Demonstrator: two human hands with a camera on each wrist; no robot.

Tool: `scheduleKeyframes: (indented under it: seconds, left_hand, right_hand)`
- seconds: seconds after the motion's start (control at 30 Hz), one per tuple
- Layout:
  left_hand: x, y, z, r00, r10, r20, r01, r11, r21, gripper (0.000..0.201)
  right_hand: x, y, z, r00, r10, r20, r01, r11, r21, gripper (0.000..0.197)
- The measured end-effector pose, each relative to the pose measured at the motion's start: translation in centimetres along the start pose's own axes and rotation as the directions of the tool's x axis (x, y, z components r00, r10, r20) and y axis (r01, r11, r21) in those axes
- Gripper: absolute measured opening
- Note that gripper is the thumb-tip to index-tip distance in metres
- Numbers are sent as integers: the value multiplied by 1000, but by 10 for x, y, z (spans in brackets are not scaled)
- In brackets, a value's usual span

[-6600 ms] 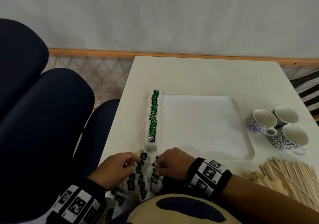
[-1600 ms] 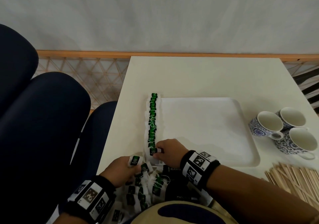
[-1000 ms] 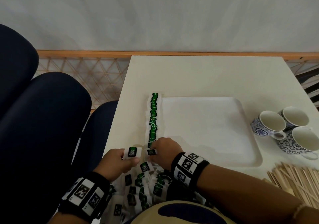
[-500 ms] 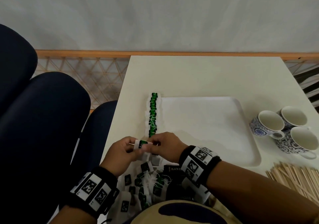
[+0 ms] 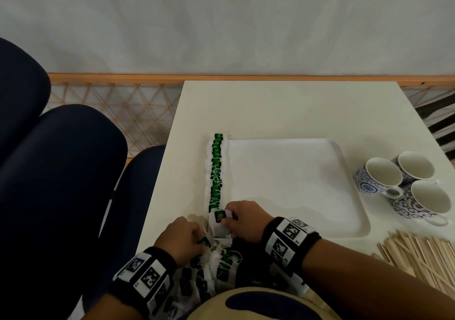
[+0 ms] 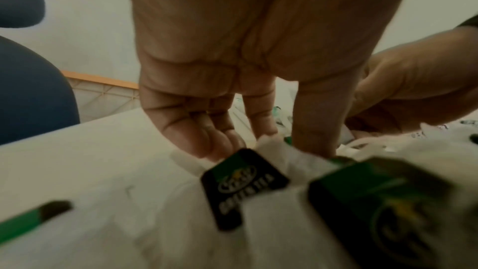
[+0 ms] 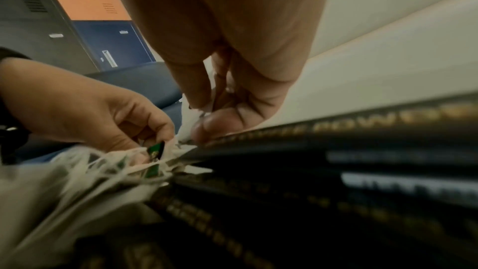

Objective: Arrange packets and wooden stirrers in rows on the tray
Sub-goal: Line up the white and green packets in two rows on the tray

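A white tray (image 5: pixel 290 186) lies on the table with a row of green-labelled tea packets (image 5: pixel 216 172) standing along its left edge. My right hand (image 5: pixel 229 220) pinches one packet (image 5: pixel 219 217) at the near end of that row; in the right wrist view its thumb and fingertips (image 7: pixel 204 128) squeeze white paper. My left hand (image 5: pixel 197 239) is down in the loose packet pile (image 5: pixel 211 265) at the table's front edge. It pinches a green-labelled packet (image 7: pixel 156 149). Wooden stirrers (image 5: pixel 418 258) lie heaped at the right front.
Three blue-patterned cups (image 5: pixel 403 184) stand to the right of the tray. A black box with gold lettering (image 7: pixel 362 150) lies under my right wrist beside the pile. Dark blue chairs (image 5: pixel 61 184) stand left of the table. The far half of the table (image 5: pixel 295 108) is bare.
Half a second ago both hands held one packet together near the tray corner. Now my right hand has it at the row's near end, and my left hand has dropped back into the pile.
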State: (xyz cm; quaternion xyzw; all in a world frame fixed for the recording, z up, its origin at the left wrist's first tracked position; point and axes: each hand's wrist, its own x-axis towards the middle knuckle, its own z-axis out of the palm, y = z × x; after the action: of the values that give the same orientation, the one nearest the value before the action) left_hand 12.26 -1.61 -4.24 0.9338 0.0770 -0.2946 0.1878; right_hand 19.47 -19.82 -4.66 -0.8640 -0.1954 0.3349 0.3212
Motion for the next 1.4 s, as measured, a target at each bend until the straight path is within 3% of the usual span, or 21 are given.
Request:
scheduleKeyframes:
  seconds: [0.17,0.33,0.63,0.77,0.87,1.0,1.17,1.27,1.33,1.4]
  left_hand:
    - [-4,-11,-7,999,44,20,-45,999,9,31]
    - [-9,-19,-13,999,35,16,-33,996,-89,26]
    - [-14,-21,-13,1000,26,4,-25,981,-191,21]
    - [-15,-21,-15,1000,23,-12,-25,977,-210,20]
    - [-16,-23,-17,999,28,-23,-32,976,-215,18]
    - [-16,-23,-20,998,45,-44,-54,972,-229,19]
    - [-19,-20,-26,993,80,-88,-101,959,-264,19]
    - [-21,-18,-29,986,94,-138,-134,941,-310,18]
    - [-22,-15,-31,980,105,-171,-161,918,-362,18]
    - [-23,-8,-34,971,128,-201,-200,896,-396,18]
  right_hand:
    - [-1,-6,3,998,-51,34,55,987,-148,23]
    - [2,-11,10,999,-47,15,50,959,-279,40]
    - [6,-19,12,995,-43,-92,16,961,-276,18]
    - [8,-20,13,999,-47,-7,42,951,-307,24]
    - [7,-19,15,999,-25,21,30,954,-299,26]
    - [11,-19,16,997,-21,-73,2,968,-252,19]
    - [8,-18,9,985,-18,-171,-11,986,-167,52]
    - [7,-18,-1,964,-97,-248,89,995,-44,41]
    - [4,-19,-8,961,-181,-207,195,980,44,30]
    - [1,-21,-13,970,-228,-80,235,968,89,33]
